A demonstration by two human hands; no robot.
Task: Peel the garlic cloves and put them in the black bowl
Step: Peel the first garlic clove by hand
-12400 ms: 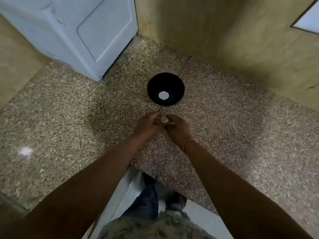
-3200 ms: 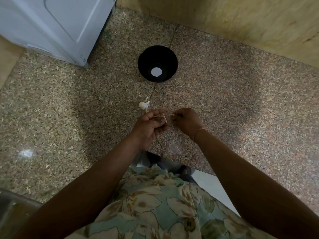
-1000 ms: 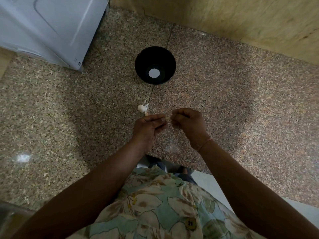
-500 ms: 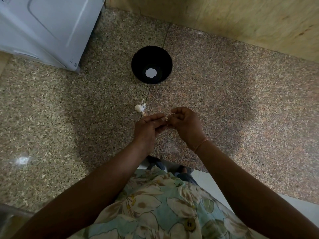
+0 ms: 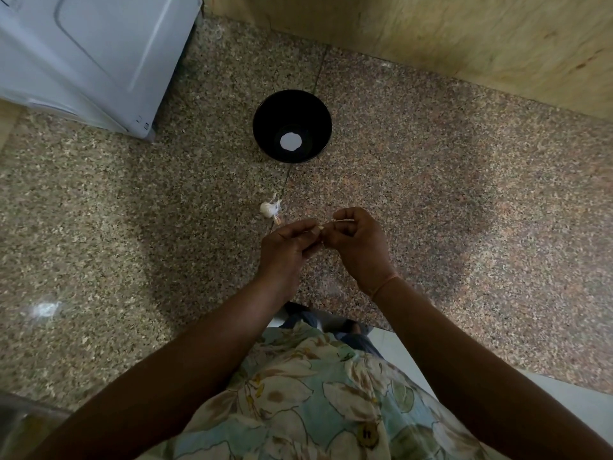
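A black bowl [image 5: 318, 109] stands on the speckled granite counter [image 5: 431, 194], with a white round spot at its bottom. Nearer to me, a small white piece of garlic with loose papery skin [image 5: 270, 208] lies on the counter. My left hand [image 5: 287, 247] and my right hand [image 5: 360, 244] meet fingertip to fingertip over the counter, just right of that garlic. Between them they pinch a small garlic clove [image 5: 321, 227]; my fingers hide most of it. A thin strip of skin shows at my right hand's fingertips.
A pale blue-white appliance [image 5: 89, 58] stands at the back left of the counter. A tan stone wall [image 5: 464, 38] runs along the back. The counter's front edge cuts in near my body, with a white floor below.
Over the last second my hands have stayed together at the clove, with only small finger movements. The garlic piece on the counter and the bowl have not moved.
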